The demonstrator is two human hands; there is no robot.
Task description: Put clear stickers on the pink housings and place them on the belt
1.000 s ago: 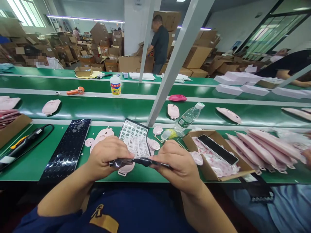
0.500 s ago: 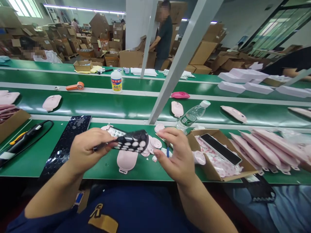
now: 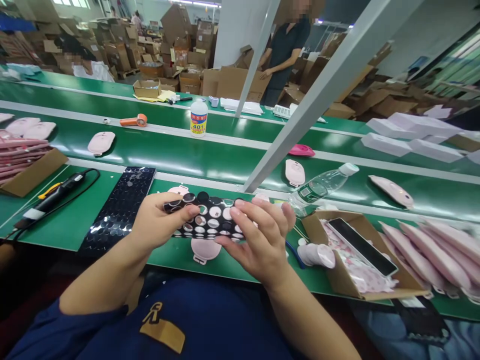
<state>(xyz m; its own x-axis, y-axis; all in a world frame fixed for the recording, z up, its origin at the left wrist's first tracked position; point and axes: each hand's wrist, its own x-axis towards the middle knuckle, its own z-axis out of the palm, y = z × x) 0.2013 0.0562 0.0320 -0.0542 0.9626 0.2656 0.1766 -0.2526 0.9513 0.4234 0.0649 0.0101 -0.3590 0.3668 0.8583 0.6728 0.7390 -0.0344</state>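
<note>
My left hand (image 3: 153, 220) pinches the left end of a black sheet with rows of round spots (image 3: 210, 215), some white and some see-through or shiny. My right hand (image 3: 262, 235) grips the sheet's right end between thumb and fingers. The sheet is held up above the bench, facing me. Below it lies a pale pink oval case (image 3: 205, 251), its top part hidden by the sheet. A larger dark sheet with round shiny marks (image 3: 118, 210) lies flat on the bench, left of my hands.
At right are a carton (image 3: 407, 290) holding a phone (image 3: 362, 246), a stack of pink round pieces (image 3: 317, 255), a tilted water bottle (image 3: 322, 187) and a row of pink cases (image 3: 435, 255). A black corded tool (image 3: 52, 200) lies left. A slanted grey post (image 3: 300, 120) stands ahead.
My right hand has moved in and taken hold of the sheet's free end. The sheet, curled before, is now spread between both hands. My view has shifted somewhat to the left.
</note>
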